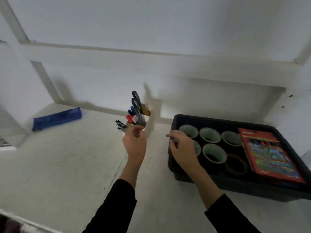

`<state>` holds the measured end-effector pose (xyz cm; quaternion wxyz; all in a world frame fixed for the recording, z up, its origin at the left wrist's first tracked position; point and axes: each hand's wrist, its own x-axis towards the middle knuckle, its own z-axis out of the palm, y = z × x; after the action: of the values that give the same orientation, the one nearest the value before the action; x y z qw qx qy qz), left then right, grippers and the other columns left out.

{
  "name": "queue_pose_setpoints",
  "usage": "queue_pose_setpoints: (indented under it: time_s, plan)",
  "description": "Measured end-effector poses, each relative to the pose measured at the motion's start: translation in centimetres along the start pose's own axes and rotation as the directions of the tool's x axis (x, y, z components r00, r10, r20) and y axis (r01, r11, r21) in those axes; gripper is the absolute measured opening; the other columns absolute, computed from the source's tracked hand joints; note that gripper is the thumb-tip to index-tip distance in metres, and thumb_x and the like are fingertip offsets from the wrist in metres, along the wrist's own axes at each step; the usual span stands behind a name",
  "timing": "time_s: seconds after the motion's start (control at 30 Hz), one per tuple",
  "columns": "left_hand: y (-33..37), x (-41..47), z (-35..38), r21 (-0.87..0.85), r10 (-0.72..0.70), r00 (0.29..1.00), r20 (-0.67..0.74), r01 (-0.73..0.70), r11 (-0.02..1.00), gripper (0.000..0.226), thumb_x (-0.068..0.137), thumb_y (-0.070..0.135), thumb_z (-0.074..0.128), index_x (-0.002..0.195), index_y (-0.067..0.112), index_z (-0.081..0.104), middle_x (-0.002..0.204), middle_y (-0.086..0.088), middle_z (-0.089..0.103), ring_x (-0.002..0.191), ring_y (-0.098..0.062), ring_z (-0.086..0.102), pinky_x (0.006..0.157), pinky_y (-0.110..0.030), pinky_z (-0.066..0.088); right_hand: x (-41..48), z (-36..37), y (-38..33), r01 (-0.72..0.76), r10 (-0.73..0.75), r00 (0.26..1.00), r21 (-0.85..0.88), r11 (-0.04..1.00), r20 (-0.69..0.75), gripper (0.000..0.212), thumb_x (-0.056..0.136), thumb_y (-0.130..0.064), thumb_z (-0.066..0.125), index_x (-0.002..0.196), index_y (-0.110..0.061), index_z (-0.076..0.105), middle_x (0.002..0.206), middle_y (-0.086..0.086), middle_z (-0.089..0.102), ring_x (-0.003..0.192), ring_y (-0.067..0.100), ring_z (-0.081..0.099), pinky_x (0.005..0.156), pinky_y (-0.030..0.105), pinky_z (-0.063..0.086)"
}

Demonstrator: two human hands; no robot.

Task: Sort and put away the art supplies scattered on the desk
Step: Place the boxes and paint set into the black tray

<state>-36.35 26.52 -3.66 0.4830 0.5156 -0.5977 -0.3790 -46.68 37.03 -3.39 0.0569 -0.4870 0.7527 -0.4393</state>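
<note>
Okay, my left hand point(134, 143), centre frame, has its fingers curled round a few black pens point(121, 126); their ends stick out toward the upper left, just above the thumb. Motion blur here, so I can't tell how many pens. Just behind that hand stands a white holder point(151, 123), crammed: black-handled scissors point(136, 102) stick up highest, blue pens and a flat brush point(146, 109) sit beside them, and something red and white is lower down, too smeared to name. My right hand point(180, 148), right of centre, has its fingers hooked over the left rim of a dark tray point(210, 119), palm down, and covers part of one roll inside. There's a bluish smudge under the fingertips; I can't tell what it is. In the tray, tape rolls point(210, 137) with pale green cores stand on end in two rows, and a darker brown roll point(235, 165) lies at the near end of the front row. A red crayon box point(271, 155) leans across the tray's right side, overlapping the rolls' edge. A blue pencil case point(57, 118) lies well apart at mid left, near the back of the white desk point(67, 165). Black sleeves point(117, 207) run in from the bottom edge. A white shelf point(151, 64) spans the upper frame.
</note>
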Motion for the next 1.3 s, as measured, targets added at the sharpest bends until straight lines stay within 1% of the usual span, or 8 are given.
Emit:
queue_pose_setpoints:
  time_s: [0.1, 0.27, 0.47, 0.7, 0.97, 1.13, 1.23, 1.3]
  plan:
    - [-4.3, 4.7, -4.8, 0.068, -0.174, 0.983, -0.065, 0.178, 0.982, 0.016, 0.086, 0.004, 0.055, 0.092, 0.015, 0.065, 0.093, -0.002, 0.064, 0.085, -0.017, 0.058, 0.075, -0.027, 0.047, 0.7, 7.4, -3.5, -0.226, 0.214, 0.974, 0.200, 0.954, 0.077, 0.046, 0.091, -0.008, 0.056, 0.135, -0.011, 0.044, 0.138, 0.005, 0.047, 0.125, 0.018, 0.047, 0.098, 0.018, 0.040]
    - [-9.2, 10.5, -7.4, 0.412, -0.242, 0.843, 0.480, 0.027, 0.911, 0.047, 0.085, 0.008, 0.059, 0.131, 0.010, 0.049, 0.130, -0.010, 0.052, 0.115, -0.023, 0.052, 0.094, -0.032, 0.045, 3.0, 16.1, -4.8, -0.666, 0.643, 0.742, 0.323, 0.673, 0.190, 0.073, 0.089, -0.007, 0.057, 0.149, -0.019, 0.015, 0.150, 0.006, 0.028, 0.133, 0.027, 0.036, 0.104, 0.036, 0.038]
    - [-8.7, 12.1, -7.0, 0.310, -0.198, 0.561, 0.804, -0.111, 0.944, 0.068, 0.088, 0.006, 0.056, 0.148, 0.014, 0.025, 0.146, -0.008, 0.039, 0.135, -0.025, 0.037, 0.106, -0.034, 0.035, 2.9, 20.2, -4.7, -0.629, 0.690, 0.723, 0.382, 0.677, -0.032, 0.064, 0.088, -0.004, 0.055, 0.146, -0.016, 0.029, 0.145, 0.008, 0.040, 0.131, 0.026, 0.040, 0.109, 0.041, 0.036]
    - [-11.1, 9.1, -6.7, 0.214, -0.109, 0.485, 0.868, -0.167, 0.962, 0.079, 0.069, 0.028, 0.052, 0.145, 0.016, 0.034, 0.124, -0.004, 0.060, 0.099, -0.024, 0.062, 0.080, -0.032, 0.053, 0.5, 18.9, -3.3, -0.608, 0.741, 0.657, 0.484, 0.629, -0.138, 0.044, 0.090, -0.009, 0.055, 0.131, -0.021, 0.050, 0.122, 0.006, 0.059, 0.107, 0.022, 0.057, 0.094, 0.043, 0.050]
    - [-11.0, 5.2, -5.5, 0.101, -0.020, 0.308, 0.951, -0.247, 0.964, 0.070, 0.089, 0.008, 0.055, 0.149, 0.010, 0.020, 0.135, -0.011, 0.051, 0.105, -0.018, 0.056, 0.078, -0.017, 0.039, -3.6, 14.7, -1.4, -0.617, 0.757, 0.596, 0.451, 0.645, -0.267, 0.040, 0.092, -0.009, 0.053, 0.131, -0.011, 0.052, 0.127, 0.008, 0.058, 0.114, 0.023, 0.054, 0.089, 0.030, 0.042]
    - [-11.3, 5.8, -5.0, 0.096, -0.030, 0.300, 0.954, -0.208, 0.973, 0.063, 0.089, 0.008, 0.055, 0.147, 0.010, 0.029, 0.143, -0.008, 0.045, 0.127, -0.021, 0.048, 0.096, -0.021, 0.042, -4.6, 13.8, -1.8, -0.753, 0.705, 0.606, 0.019, 0.657, -0.368, 0.015, 0.089, -0.002, 0.052, 0.093, 0.001, 0.066, 0.090, 0.015, 0.066, 0.078, 0.025, 0.057, 0.070, 0.033, 0.045]
    - [-11.8, 8.2, -5.6, 0.081, 0.001, 0.397, 0.918, -0.190, 0.978, 0.050, 0.089, 0.003, 0.055, 0.138, 0.010, 0.046, 0.137, -0.007, 0.052, 0.123, -0.018, 0.051, 0.101, -0.027, 0.043, -4.6, 15.1, -2.7, -0.732, 0.673, 0.673, -0.144, 0.666, -0.307, 0.020, 0.084, 0.001, 0.053, 0.070, 0.003, 0.066, 0.070, 0.014, 0.066, 0.065, 0.028, 0.060, 0.063, 0.035, 0.050]
    - [-12.8, 11.0, -6.7, 0.054, 0.035, 0.495, 0.868, -0.163, 0.985, 0.045, 0.086, -0.004, 0.053, 0.129, 0.011, 0.055, 0.130, -0.005, 0.057, 0.115, -0.015, 0.055, 0.091, -0.017, 0.044, -3.7, 16.9, -4.1, -0.649, 0.630, 0.759, -0.115, 0.752, -0.164, 0.023, 0.084, 0.005, 0.051, 0.073, -0.001, 0.070, 0.070, 0.003, 0.066, 0.065, 0.016, 0.062, 0.059, 0.014, 0.046]
